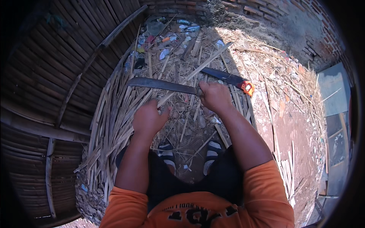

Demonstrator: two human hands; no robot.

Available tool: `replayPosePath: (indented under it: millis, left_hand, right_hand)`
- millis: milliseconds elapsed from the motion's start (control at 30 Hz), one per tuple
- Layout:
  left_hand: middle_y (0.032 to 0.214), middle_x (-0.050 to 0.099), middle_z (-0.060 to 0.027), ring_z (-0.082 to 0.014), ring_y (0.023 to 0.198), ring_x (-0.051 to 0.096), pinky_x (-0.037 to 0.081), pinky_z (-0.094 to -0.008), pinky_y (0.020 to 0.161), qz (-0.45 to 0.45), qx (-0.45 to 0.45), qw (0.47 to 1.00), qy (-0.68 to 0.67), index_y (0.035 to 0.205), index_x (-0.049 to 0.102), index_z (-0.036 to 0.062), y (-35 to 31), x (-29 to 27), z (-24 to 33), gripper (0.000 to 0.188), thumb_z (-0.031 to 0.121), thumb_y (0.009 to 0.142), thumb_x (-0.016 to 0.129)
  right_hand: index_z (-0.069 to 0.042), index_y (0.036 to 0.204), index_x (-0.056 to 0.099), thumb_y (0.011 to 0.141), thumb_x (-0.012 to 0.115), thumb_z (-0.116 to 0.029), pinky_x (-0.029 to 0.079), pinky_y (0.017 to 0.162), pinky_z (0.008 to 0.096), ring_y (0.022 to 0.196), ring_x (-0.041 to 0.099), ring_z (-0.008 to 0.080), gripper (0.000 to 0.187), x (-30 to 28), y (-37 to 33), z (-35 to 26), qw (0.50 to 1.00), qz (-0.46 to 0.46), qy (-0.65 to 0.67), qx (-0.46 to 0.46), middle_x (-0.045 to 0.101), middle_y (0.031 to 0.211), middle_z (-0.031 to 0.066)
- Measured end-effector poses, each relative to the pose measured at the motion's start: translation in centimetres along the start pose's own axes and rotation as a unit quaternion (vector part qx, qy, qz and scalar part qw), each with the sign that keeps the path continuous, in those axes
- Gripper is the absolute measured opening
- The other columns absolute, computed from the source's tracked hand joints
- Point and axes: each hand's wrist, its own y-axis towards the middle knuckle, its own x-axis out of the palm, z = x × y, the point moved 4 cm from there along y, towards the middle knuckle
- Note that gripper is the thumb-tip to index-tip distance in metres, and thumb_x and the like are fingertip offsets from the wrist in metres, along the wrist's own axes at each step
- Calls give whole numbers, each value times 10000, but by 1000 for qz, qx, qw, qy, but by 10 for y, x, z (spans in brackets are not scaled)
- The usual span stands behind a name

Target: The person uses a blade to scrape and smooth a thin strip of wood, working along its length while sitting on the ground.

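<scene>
My right hand (216, 95) is closed round the handle of a machete (161, 84), its dark blade pointing left. My left hand (149, 118) grips the near end of a pale bamboo strip (207, 62), which slants away to the upper right. Blade and strip cross just beyond my left hand; I cannot tell whether they touch. Past my right hand lies a handsaw (224, 76) with a dark blade and an orange handle, on the littered ground.
Many split bamboo strips (104, 125) lie piled along the slatted bamboo wall (42, 87) at left. Plastic litter (164, 54) and dry straw cover the far ground, up to a brick wall (266, 11). My sandalled feet (167, 154) are below my hands. Grey panels (334, 91) stand at right.
</scene>
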Motion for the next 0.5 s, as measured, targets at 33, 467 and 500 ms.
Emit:
replayPosePath:
  millis: [33,467,500]
  left_hand:
    - [868,723,-222,-426,850,719,564,-512,766,11,-1,1000,-5,1020,706,43,-5,-6,-9,487,495,853,778]
    - [809,713,-212,-425,804,719,562,-523,717,38,34,998,-35,936,671,2,-4,4,9,487,473,864,772]
    - [805,712,-213,-424,797,719,563,-520,713,38,42,997,-46,933,671,-2,-5,4,7,496,478,863,773]
  right_hand:
    - [-66,1103,673,867,712,-230,576,865,498,969,726,426,290,3,0,21,996,37,28,79,743,1028,240]
    - [-68,1020,631,799,737,-167,536,754,543,861,696,442,265,-17,-18,8,994,66,43,-76,709,859,206]
    - [-65,984,626,791,736,-157,525,738,543,841,691,444,240,-16,-18,5,991,74,35,-107,698,828,214]
